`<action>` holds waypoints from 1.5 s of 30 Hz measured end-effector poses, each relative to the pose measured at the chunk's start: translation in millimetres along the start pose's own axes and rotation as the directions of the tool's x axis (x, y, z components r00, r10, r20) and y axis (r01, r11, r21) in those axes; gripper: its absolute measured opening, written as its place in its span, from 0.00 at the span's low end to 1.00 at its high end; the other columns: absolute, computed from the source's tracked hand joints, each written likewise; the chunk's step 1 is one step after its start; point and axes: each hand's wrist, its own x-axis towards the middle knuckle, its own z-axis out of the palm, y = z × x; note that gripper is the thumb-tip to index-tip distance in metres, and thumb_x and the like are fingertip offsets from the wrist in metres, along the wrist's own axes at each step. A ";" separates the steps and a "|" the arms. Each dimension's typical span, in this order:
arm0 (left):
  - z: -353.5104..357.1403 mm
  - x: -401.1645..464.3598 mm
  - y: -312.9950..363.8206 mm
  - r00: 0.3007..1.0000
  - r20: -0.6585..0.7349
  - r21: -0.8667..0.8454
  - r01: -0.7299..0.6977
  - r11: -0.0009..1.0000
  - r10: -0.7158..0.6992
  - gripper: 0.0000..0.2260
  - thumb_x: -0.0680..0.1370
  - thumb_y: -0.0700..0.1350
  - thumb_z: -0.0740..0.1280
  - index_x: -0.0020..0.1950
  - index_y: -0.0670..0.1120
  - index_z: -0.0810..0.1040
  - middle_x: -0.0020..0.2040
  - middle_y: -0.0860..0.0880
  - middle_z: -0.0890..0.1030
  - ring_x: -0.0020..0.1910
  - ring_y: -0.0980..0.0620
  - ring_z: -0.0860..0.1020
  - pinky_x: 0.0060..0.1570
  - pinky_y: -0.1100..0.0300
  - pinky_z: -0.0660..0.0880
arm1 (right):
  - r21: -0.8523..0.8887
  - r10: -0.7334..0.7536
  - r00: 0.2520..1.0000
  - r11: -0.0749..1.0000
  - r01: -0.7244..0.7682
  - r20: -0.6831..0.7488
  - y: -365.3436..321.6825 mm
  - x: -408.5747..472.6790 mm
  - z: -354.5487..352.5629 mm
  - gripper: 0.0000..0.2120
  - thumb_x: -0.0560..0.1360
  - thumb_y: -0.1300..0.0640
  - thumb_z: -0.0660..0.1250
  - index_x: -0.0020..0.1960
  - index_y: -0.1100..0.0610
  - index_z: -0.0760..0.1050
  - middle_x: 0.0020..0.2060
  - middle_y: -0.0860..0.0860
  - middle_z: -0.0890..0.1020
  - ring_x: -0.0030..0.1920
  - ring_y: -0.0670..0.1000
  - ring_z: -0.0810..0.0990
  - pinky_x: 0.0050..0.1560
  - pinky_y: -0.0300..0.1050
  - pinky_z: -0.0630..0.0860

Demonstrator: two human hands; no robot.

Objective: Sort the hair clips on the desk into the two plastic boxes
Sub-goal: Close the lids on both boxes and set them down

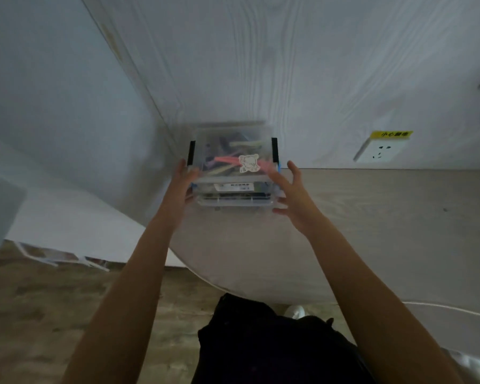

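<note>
Two clear plastic boxes are stacked at the desk's far left corner against the wall. The upper box has black side latches, a pale sticker on its lid, and coloured hair clips showing through it. The lower box has blue latches and a label on its front. My left hand presses against the stack's left side. My right hand is at its right side, fingers spread, palm touching the lower box. The picture is motion-blurred.
The light wooden desk has a curved front edge and meets a white wood-grain wall. A wall socket with a yellow label sits to the right. A white panel borders the left. Floor and papers lie below left.
</note>
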 end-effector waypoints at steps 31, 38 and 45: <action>468.3 -101.0 15.4 0.946 0.323 -0.016 0.030 0.999 -0.023 0.29 0.75 0.51 0.68 0.69 0.51 0.56 0.47 0.53 0.73 0.43 0.58 0.73 0.46 0.61 0.71 | -0.049 -0.177 0.718 0.979 0.196 -0.673 35.2 -126.5 -430.6 0.32 0.57 0.20 0.58 0.50 0.40 0.77 0.53 0.52 0.80 0.56 0.55 0.78 0.61 0.59 0.74; 546.1 -95.0 11.3 0.957 0.289 -0.070 0.022 0.997 -0.001 0.28 0.73 0.52 0.70 0.68 0.48 0.61 0.60 0.46 0.73 0.52 0.53 0.76 0.55 0.58 0.73 | 0.104 -0.089 0.591 0.953 0.285 -0.802 36.5 -107.6 -474.9 0.36 0.71 0.36 0.63 0.73 0.52 0.58 0.62 0.50 0.68 0.59 0.49 0.70 0.68 0.55 0.68; 590.2 -88.1 17.8 0.949 0.316 -0.141 0.048 0.989 -0.001 0.22 0.74 0.51 0.69 0.63 0.49 0.66 0.55 0.50 0.75 0.54 0.54 0.76 0.61 0.56 0.71 | 0.270 0.040 0.648 0.927 0.259 -0.761 46.5 -94.8 -484.4 0.22 0.78 0.56 0.59 0.72 0.56 0.62 0.68 0.53 0.70 0.59 0.47 0.70 0.67 0.52 0.68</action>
